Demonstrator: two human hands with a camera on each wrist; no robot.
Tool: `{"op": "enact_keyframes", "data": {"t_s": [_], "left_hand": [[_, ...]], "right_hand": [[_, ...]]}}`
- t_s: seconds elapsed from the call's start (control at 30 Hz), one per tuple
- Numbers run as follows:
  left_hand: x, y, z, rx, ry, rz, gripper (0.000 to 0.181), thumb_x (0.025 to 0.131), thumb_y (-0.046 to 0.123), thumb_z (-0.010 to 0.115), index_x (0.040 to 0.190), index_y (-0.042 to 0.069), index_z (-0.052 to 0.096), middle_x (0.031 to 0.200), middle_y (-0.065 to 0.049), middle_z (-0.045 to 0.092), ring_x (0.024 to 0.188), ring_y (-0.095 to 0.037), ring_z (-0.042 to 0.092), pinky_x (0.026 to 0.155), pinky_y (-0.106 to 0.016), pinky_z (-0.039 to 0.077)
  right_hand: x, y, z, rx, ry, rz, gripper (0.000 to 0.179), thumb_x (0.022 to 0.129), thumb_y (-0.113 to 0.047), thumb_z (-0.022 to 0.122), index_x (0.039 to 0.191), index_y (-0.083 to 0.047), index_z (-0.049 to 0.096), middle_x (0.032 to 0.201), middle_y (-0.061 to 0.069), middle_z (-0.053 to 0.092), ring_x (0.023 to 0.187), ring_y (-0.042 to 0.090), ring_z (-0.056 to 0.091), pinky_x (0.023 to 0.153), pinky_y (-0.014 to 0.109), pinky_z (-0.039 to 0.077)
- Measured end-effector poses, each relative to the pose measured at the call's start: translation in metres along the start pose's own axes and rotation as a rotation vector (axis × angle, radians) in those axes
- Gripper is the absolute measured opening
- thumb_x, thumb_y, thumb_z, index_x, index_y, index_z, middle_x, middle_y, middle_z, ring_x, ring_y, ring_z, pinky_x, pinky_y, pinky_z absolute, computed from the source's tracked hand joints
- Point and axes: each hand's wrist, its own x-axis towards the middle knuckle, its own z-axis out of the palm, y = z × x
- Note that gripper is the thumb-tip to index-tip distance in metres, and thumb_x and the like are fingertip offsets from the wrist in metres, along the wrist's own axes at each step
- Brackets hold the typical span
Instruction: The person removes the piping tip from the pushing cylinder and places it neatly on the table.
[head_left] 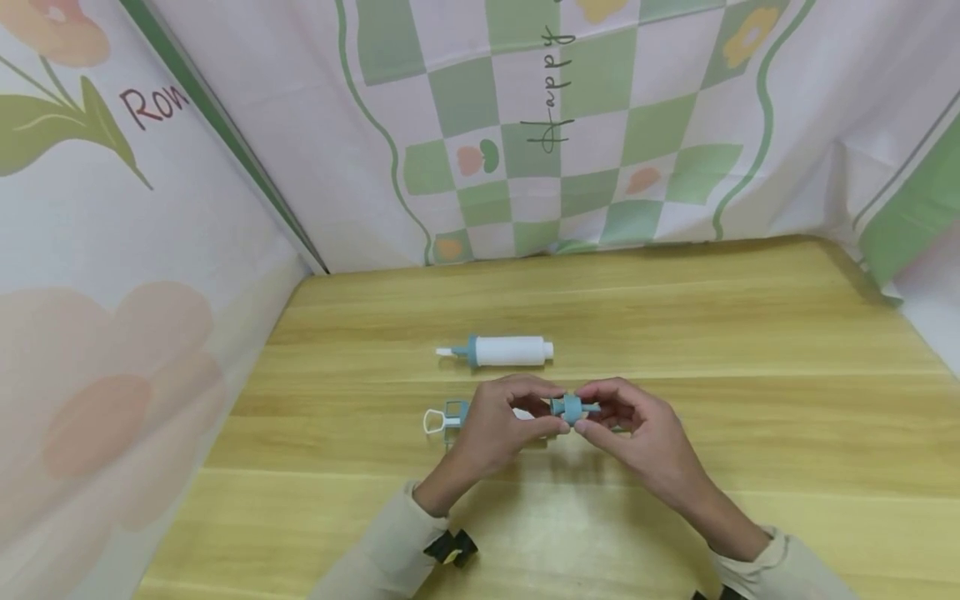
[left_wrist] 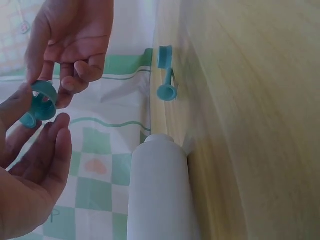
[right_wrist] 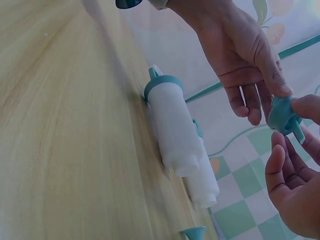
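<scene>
Between both hands, raised over the table, is a small teal plastic fitting with a rounded collar and a narrow stem. My left hand pinches its left end between thumb and fingertips. From the other side, my right hand pinches the stem end the same way. The left wrist view shows the teal fitting hollow, with a ring-like band. Partly hidden behind my left hand lies a white cylinder with a teal collar and a white loop handle.
Farther back on the wooden table, a second white cylinder with a teal end lies on its side. A teal piece with a funnel-shaped end lies on the wood beyond the nearer cylinder. Printed cloth hangs behind the table.
</scene>
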Motion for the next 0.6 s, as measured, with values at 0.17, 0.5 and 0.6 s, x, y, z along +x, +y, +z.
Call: {"op": "enact_keyframes", "data": {"t_s": [0.17,0.5,0.6], "left_hand": [[0.0007,-0.0014,0.0009,0.057,0.015,0.072,0.030,0.077,0.006,0.086,0.104,-0.001,0.075,0.094,-0.005,0.070,0.077,-0.007,0.065,0.072,-0.032,0.058],[-0.0014,-0.0009,0.0003,0.076,0.020,0.067,0.028,0.078,0.003,0.085,0.100,0.004,0.069,0.087,-0.003,0.070,0.072,-0.006,0.066,0.067,-0.028,0.058],[-0.0023,-0.0005,-0.0004,0.093,0.018,0.058,0.024,0.078,0.005,0.086,0.094,0.006,0.067,0.087,-0.001,0.070,0.071,-0.006,0.066,0.066,-0.026,0.057]], "right_hand": [[-0.0002,-0.0003,-0.0006,-0.002,0.004,0.001,0.027,0.088,-0.001,0.075,0.114,-0.003,0.066,0.107,0.006,0.067,0.088,0.017,0.065,0.076,0.025,0.056],[-0.0009,-0.0014,-0.0005,-0.007,0.009,0.014,0.026,0.089,-0.003,0.075,0.113,-0.003,0.065,0.106,0.006,0.065,0.086,0.017,0.063,0.073,0.025,0.055],[-0.0006,-0.0015,-0.0014,-0.017,0.008,0.014,0.026,0.089,-0.003,0.074,0.113,-0.003,0.064,0.105,0.006,0.065,0.085,0.017,0.063,0.072,0.025,0.055]]}}
